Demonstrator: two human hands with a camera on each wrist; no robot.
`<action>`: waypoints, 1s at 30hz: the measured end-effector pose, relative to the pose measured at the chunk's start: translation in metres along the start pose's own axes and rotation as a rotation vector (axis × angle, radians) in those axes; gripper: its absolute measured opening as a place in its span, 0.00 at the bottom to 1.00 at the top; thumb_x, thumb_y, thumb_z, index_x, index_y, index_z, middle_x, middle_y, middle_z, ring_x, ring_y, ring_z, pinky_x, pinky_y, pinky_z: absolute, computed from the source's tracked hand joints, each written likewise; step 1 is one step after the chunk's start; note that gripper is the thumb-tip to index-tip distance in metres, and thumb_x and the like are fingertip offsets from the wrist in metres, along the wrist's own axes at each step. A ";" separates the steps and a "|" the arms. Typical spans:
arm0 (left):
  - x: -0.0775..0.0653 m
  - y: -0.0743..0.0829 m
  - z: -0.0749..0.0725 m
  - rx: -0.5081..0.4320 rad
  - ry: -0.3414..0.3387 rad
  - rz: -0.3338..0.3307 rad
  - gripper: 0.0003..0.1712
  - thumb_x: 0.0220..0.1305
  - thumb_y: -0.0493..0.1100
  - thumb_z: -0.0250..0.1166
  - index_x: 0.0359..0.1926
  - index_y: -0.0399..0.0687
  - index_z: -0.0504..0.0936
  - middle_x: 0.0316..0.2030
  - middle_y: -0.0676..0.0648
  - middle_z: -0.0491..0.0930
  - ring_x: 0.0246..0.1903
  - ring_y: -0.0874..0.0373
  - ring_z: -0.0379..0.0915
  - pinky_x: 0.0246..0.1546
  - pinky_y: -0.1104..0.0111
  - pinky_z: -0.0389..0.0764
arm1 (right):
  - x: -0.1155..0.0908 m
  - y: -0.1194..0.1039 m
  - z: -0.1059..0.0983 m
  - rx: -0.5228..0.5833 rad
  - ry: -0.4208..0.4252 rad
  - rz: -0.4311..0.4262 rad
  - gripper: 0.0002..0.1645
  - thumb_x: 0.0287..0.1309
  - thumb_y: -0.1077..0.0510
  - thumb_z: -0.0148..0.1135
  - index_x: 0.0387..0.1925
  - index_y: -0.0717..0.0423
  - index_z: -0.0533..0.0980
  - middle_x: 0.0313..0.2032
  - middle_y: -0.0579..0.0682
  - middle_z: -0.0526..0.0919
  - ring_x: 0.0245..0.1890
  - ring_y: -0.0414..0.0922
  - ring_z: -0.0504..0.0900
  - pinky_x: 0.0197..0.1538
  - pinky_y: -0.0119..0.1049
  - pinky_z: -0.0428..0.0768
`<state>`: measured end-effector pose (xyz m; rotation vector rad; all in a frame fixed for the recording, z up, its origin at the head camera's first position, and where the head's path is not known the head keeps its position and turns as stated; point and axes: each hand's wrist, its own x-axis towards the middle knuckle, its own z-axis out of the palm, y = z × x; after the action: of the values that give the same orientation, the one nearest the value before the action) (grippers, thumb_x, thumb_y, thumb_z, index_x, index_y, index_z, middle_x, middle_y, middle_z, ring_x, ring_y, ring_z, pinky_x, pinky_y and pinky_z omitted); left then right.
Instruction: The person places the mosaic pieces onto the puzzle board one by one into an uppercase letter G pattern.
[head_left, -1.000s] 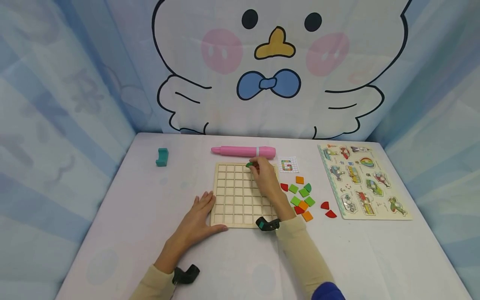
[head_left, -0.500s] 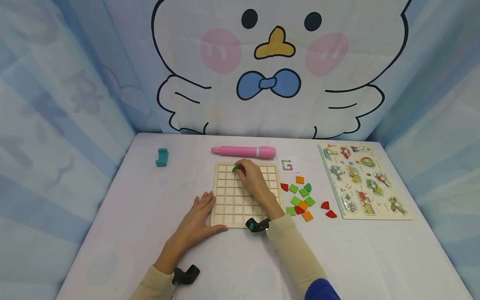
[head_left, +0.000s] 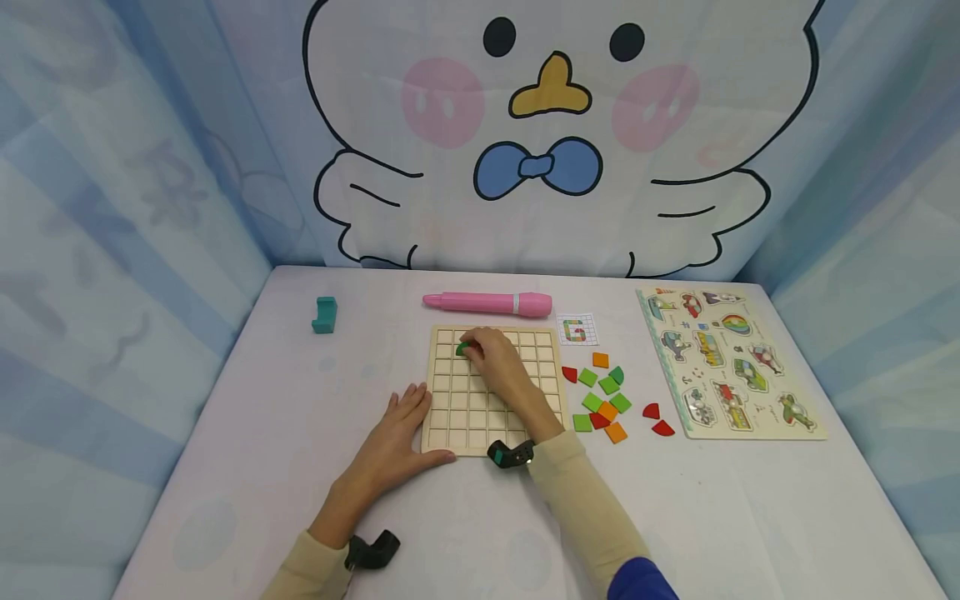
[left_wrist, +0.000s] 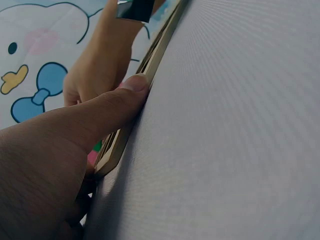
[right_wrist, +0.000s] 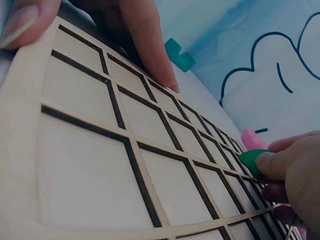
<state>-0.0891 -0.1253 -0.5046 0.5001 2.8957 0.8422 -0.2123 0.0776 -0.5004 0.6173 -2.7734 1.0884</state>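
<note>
My right hand (head_left: 498,362) pinches a dark green quarter-round tile (head_left: 461,349) between thumb and fingertips, over the upper left cells of a wooden grid board (head_left: 457,418). In the right wrist view the green tile (right_wrist: 252,161) shows tilted at the far cells. Along the board's lower left corner rests my left hand (head_left: 393,442). Its fingers lie straight against the left edge, while the thumb (left_wrist: 117,102) touches the front edge. Several loose tiles lie right of the board: light green squares (head_left: 592,402), orange squares (head_left: 616,432), red quarter-rounds (head_left: 663,428) and another dark green one (head_left: 617,375).
Behind the board lies a pink marker (head_left: 487,304). A small card with a coloured grid pattern (head_left: 576,330) is beside the board's top right corner. A picture puzzle board (head_left: 731,367) lies at the right, and a teal block (head_left: 324,315) at the back left.
My right hand has carried the green tile left across the top rows, then slightly nearer to me. The left hand has stayed at the board's corner.
</note>
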 end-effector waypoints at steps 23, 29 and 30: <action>0.001 0.001 -0.001 0.006 -0.003 0.003 0.61 0.52 0.68 0.73 0.73 0.31 0.61 0.75 0.36 0.59 0.78 0.43 0.49 0.79 0.48 0.50 | 0.001 0.001 0.003 -0.136 -0.016 -0.048 0.15 0.68 0.58 0.61 0.51 0.60 0.84 0.43 0.54 0.80 0.44 0.48 0.79 0.47 0.39 0.82; 0.001 0.000 0.000 -0.007 -0.007 -0.001 0.61 0.52 0.68 0.73 0.73 0.32 0.61 0.75 0.37 0.59 0.78 0.44 0.49 0.79 0.49 0.49 | 0.001 -0.001 0.003 -0.177 -0.035 -0.049 0.15 0.68 0.58 0.61 0.50 0.60 0.85 0.45 0.54 0.79 0.46 0.49 0.78 0.48 0.40 0.82; 0.001 0.001 -0.001 -0.008 -0.007 -0.001 0.61 0.52 0.68 0.73 0.73 0.32 0.61 0.75 0.37 0.59 0.78 0.44 0.49 0.80 0.49 0.49 | 0.001 -0.001 0.003 -0.175 -0.041 -0.047 0.15 0.69 0.58 0.61 0.51 0.60 0.84 0.45 0.54 0.79 0.46 0.49 0.78 0.48 0.40 0.82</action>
<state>-0.0896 -0.1249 -0.5038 0.4994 2.8847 0.8495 -0.2123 0.0749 -0.5017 0.6852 -2.8325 0.8221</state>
